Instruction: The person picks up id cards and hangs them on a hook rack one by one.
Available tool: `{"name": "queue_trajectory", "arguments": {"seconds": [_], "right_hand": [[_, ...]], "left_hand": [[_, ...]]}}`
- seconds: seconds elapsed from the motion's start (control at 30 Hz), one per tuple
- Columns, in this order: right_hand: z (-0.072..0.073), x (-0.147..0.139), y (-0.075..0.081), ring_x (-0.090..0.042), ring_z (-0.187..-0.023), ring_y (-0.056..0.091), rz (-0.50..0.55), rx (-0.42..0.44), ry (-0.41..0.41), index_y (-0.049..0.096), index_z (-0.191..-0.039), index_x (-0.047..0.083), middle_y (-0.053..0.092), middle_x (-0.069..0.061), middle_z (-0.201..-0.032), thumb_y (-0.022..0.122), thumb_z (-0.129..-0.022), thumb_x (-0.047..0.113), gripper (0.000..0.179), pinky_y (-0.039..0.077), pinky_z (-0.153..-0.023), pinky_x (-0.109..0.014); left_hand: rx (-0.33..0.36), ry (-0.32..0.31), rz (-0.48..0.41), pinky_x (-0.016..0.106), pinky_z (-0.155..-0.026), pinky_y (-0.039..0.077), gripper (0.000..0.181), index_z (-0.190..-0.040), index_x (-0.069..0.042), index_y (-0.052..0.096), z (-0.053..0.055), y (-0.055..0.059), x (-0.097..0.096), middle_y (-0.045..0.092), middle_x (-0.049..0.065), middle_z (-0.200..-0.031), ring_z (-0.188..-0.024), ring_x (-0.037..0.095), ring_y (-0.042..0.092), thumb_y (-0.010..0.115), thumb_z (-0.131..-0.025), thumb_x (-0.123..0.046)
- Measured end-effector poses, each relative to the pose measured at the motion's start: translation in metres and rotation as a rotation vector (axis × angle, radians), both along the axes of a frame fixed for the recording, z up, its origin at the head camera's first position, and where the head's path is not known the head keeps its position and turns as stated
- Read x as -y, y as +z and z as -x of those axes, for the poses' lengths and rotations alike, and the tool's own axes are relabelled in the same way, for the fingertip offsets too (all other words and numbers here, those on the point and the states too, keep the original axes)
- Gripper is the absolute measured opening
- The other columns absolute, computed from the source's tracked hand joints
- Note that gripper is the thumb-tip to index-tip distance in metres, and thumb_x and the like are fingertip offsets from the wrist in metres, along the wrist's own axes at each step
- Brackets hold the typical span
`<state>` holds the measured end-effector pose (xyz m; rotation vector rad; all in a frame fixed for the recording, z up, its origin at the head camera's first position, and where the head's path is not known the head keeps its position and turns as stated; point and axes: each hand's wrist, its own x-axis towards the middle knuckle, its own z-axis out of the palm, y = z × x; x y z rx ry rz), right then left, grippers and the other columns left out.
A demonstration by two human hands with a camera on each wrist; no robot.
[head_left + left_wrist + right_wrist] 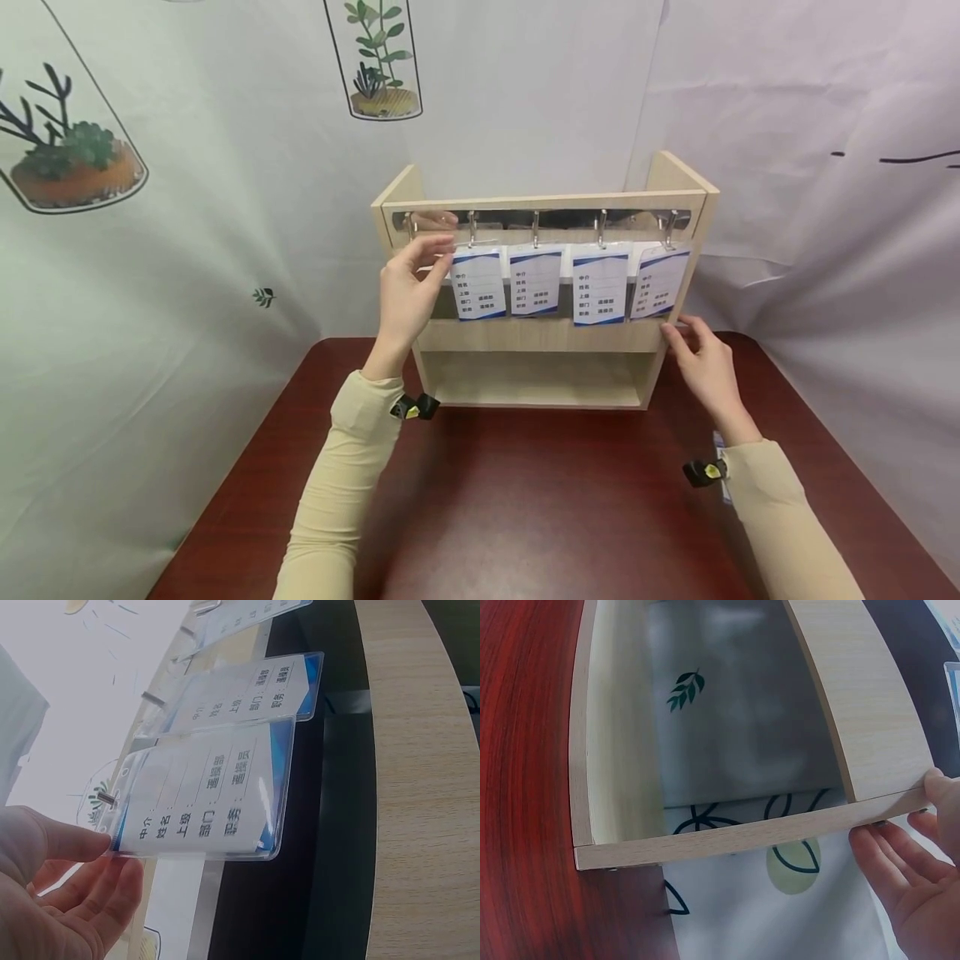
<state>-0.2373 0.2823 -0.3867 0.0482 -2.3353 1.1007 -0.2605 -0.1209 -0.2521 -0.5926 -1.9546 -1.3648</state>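
Observation:
A pale wooden rack [540,337] stands on the table, with a row of metal hooks along its upper front. Several clear-sleeved name badges [601,285] hang from the hooks, printed white with blue corners. My left hand [408,287] pinches the upper left corner of the leftmost hanging badge [206,795], thumb in front and fingers behind. That badge hangs with its top hole over a hook [106,798]. Low on the rack's right side, my right hand [705,367] grips the side panel [757,829], thumb at its front edge and fingers on the outer face.
The far-left hook [409,225] bears no badge. Another badge [722,454] lies on the dark red table [540,500], partly hidden by the right forearm. White cloth [225,275] with plant drawings hangs behind and beside the table. An open shelf [536,379] spans the rack's bottom.

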Motion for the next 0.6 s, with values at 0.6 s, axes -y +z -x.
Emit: {"name": "queue_trajectory", "arguments": {"seconds": [0.6], "right_hand": [[-0.0001, 0.0004, -0.0003, -0.017, -0.079, 0.067, -0.013, -0.006, -0.009, 0.058, -0.133, 0.002, 0.072, -0.022, -0.108, 0.055, -0.103, 0.041, 0.049, 0.043, -0.062, -0.011]], "left_hand": [[0.000, 0.008, -0.019, 0.039, -0.081, 0.056, 0.022, -0.118, -0.004, 0.071, -0.0017, -0.0061, 0.0080, 0.074, 0.014, -0.105, -0.095, 0.023, 0.070, 0.069, -0.095, -0.005]]}}
